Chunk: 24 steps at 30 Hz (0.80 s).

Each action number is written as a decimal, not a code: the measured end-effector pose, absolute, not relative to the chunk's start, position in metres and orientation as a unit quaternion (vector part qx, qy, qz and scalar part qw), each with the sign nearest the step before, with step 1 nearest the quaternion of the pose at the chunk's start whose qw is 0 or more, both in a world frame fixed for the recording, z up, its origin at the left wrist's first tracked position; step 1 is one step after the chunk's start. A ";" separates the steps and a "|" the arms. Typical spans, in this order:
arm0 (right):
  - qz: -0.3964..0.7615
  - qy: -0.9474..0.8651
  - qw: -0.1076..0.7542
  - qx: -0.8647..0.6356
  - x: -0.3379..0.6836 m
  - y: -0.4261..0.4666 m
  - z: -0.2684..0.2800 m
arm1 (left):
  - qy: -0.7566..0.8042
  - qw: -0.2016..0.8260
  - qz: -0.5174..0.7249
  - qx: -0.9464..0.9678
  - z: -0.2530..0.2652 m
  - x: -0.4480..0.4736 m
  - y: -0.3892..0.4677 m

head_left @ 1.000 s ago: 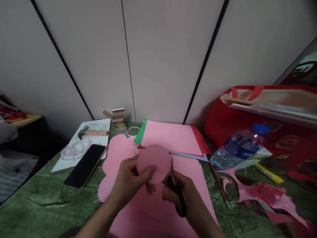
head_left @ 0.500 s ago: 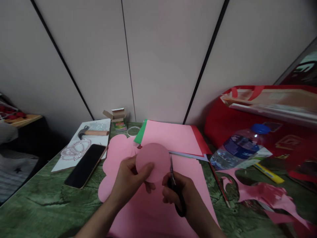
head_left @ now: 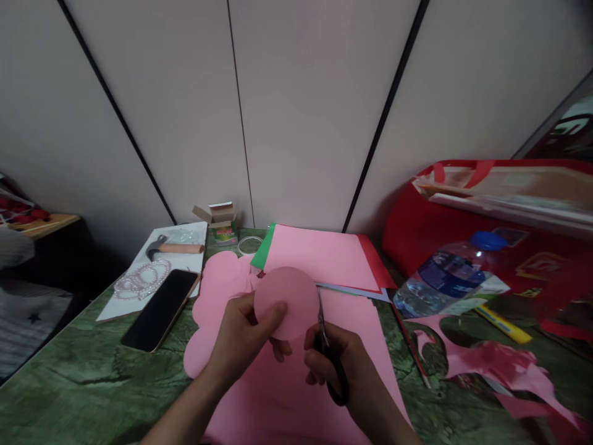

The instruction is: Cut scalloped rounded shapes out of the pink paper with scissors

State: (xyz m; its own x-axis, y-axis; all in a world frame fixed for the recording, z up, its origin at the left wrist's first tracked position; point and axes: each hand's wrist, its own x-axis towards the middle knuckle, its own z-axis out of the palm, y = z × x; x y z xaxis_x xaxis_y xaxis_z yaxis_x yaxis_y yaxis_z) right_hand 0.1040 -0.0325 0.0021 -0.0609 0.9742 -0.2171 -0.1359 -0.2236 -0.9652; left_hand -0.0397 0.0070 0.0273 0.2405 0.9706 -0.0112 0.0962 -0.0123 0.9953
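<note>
Between thumb and fingers, my left hand (head_left: 252,337) pinches a round pink paper disc (head_left: 296,296), held up off the table. A pair of black-handled scissors (head_left: 340,374) sits in my right hand (head_left: 340,355), fingers wrapped round the loops. The narrow blades point up and away, right at the disc's right edge; whether they touch the paper I cannot tell. Beneath both hands lies a large pink paper sheet (head_left: 287,408). A scalloped pink paper shape (head_left: 210,296) lies left of the disc, partly hidden by my left hand.
Behind are stacked coloured sheets (head_left: 319,253). To the left lie a phone (head_left: 160,312), a hammer (head_left: 178,248), beads (head_left: 141,281) and a small box (head_left: 223,228). On the right are a water bottle (head_left: 447,275), a pencil (head_left: 412,349), a yellow cutter (head_left: 504,324), paper scraps (head_left: 500,368) and a red bag (head_left: 417,216).
Almost nothing differs. My right-hand fingers have shifted very slightly on the scissors; the disc and my left hand stay in place.
</note>
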 end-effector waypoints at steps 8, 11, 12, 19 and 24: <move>0.609 -0.426 0.467 -0.480 0.106 -0.033 0.000 | 0.471 0.519 0.418 0.578 0.029 -0.038 0.008; 0.608 -0.431 0.460 -0.482 0.106 -0.034 -0.001 | 0.476 0.504 0.425 0.582 0.029 -0.039 0.007; 0.608 -0.432 0.458 -0.484 0.106 -0.034 -0.001 | 0.477 0.498 0.427 0.585 0.030 -0.039 0.007; 0.602 -0.424 0.484 -0.472 0.106 -0.035 -0.010 | 0.486 0.471 0.433 0.595 0.029 -0.039 0.009; 0.505 -0.378 0.592 -0.502 0.104 -0.031 -0.004 | 0.451 0.521 0.378 0.618 0.027 -0.044 0.009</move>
State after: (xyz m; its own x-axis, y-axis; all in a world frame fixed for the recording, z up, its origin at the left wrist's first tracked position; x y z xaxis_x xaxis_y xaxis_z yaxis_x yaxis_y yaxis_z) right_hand 0.1043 -0.0311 -0.0043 0.2052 0.9769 -0.0590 -0.2190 -0.0129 -0.9756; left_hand -0.0442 0.0086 0.0269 0.3082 0.9513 -0.0030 0.1640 -0.0500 0.9852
